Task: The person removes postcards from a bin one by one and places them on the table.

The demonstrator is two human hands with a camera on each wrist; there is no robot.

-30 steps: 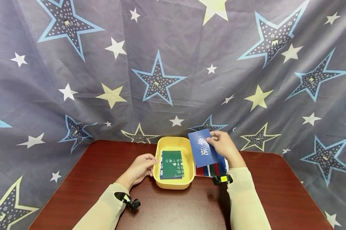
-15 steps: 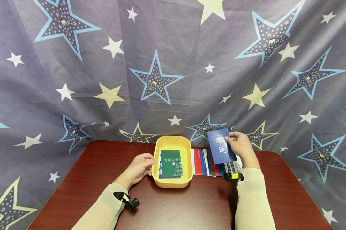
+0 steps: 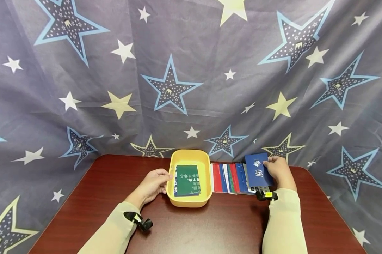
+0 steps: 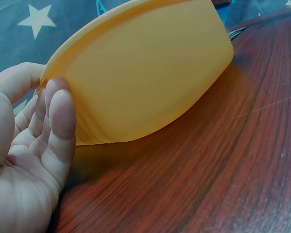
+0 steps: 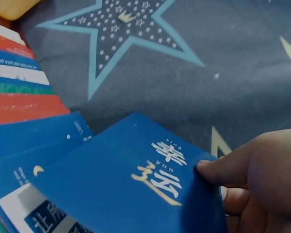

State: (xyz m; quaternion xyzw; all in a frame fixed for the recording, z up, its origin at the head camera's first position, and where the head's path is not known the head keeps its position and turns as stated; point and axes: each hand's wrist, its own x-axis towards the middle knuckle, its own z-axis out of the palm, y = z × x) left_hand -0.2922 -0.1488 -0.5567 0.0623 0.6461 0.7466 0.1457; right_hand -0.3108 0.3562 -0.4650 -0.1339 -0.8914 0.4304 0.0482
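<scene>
My right hand (image 3: pixel 280 171) pinches the right edge of a blue card (image 3: pixel 257 178) with white characters, thumb on its face. Beneath and left of that card runs a row of overlapping cards (image 3: pixel 225 178) in red, blue, white and green, fanned along the table. With thumb and fingers, my left hand (image 3: pixel 153 186) grips the left rim of a yellow plastic tray (image 3: pixel 191 202); the left wrist view shows the tray's outer wall (image 4: pixel 145 77) between them. Inside the tray lies a small stack topped by a green card (image 3: pixel 186 173) with white writing.
Both stand on a dark red wooden table (image 3: pixel 229 225). Right behind its far edge hangs a grey curtain (image 3: pixel 210 106) printed with stars. The tray's right side is against or very near the left end of the card row.
My right hand has carried the blue card rightward and lowered it over the right end of the row, uncovering the other cards. The left hand keeps its grip on the tray.
</scene>
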